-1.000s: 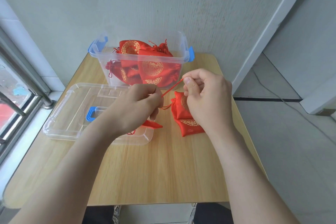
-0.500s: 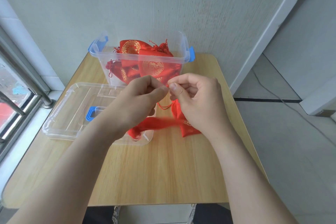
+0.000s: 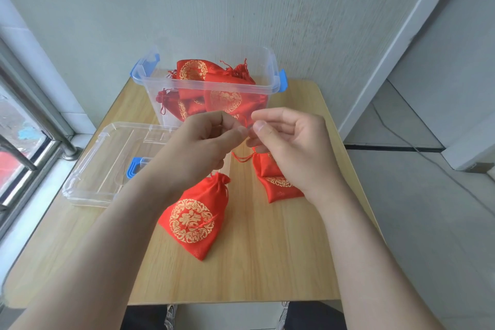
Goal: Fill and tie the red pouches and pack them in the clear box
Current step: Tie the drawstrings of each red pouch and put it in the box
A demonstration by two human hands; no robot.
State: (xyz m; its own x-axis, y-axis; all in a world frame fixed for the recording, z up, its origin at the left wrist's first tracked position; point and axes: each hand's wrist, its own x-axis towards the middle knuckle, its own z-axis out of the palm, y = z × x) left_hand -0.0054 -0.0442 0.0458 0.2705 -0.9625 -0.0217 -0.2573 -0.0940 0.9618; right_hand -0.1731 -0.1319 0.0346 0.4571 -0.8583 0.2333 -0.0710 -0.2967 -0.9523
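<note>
Sitting at the centre of the frame, just below your left wrist, the red pouch (image 3: pixel 194 222) looks plump, with a round gold emblem on its face. Its neck is gathered shut into a ruffle that points to the upper right. Whether it rests on the counter (image 3: pixel 267 262) or hangs a little off it, I cannot tell.

Above it your hands meet, thumbs nearly touching. Your left hand (image 3: pixel 203 147) has its fingers (image 3: pixel 214 122) curled in, thumb and forefinger pinched together. Your right hand (image 3: pixel 292 147) does the same from the other side, its other fingers loosely bent. A short bit of red drawstring (image 3: pixel 244 123) shows between the two pinches. Your left hand hides where it runs, so I cannot tell whether it belongs to this pouch.

Under your right palm lies a small stack of flat pouches (image 3: pixel 278 185), with a loose red cord curling off its upper-left end. Behind your hands, at the far edge of the counter against the wall, the clear box (image 3: pixel 171 84) with blue latches already holds a heap of tied pouches (image 3: pixel 192 72). Its lid (image 3: pixel 107 158) lies flat at the left of the frame, beside the window.
</note>
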